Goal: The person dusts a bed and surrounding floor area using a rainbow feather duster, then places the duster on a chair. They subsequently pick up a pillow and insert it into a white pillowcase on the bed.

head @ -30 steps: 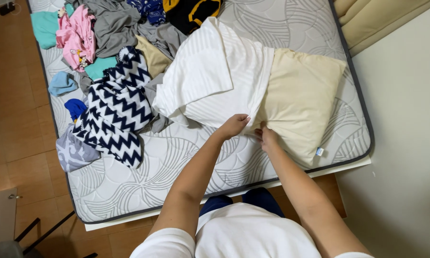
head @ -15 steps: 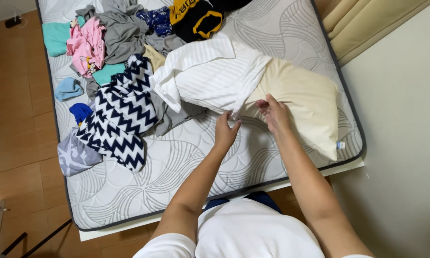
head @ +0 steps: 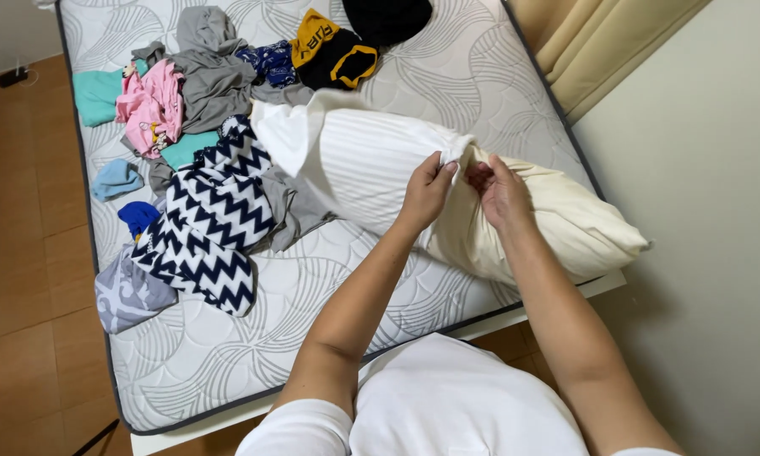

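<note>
Both hands are up at the middle of the frame, working at the open end of a white striped pillowcase that's partly pulled over a cream pillow. The left hand has its fingers curled and pinched onto the bunched edge of the pillowcase, knuckles toward the camera. The right hand sits just beside it, nearly touching, fingers pressed against the pillow right where the case edge ends; can't tell if it's actually gripping fabric or just pushing on the pillow.

The pillow lies tilted across the right side of the mattress, its bare cream end pointing to the right edge of the frame and hanging a bit past the bed's side. The covered end points up and left, with a loose flap of white cloth near the clothes.

Left of the pillowcase there's a navy and white zigzag garment stretched down the bed, with a grey patterned piece at its lower end. Upper left has a pile: pink top, teal cloth, grey hoodie. Top center shows a black and yellow garment. A small light blue piece sits near the left edge of the mattress. Beige curtain in the upper right corner.
</note>
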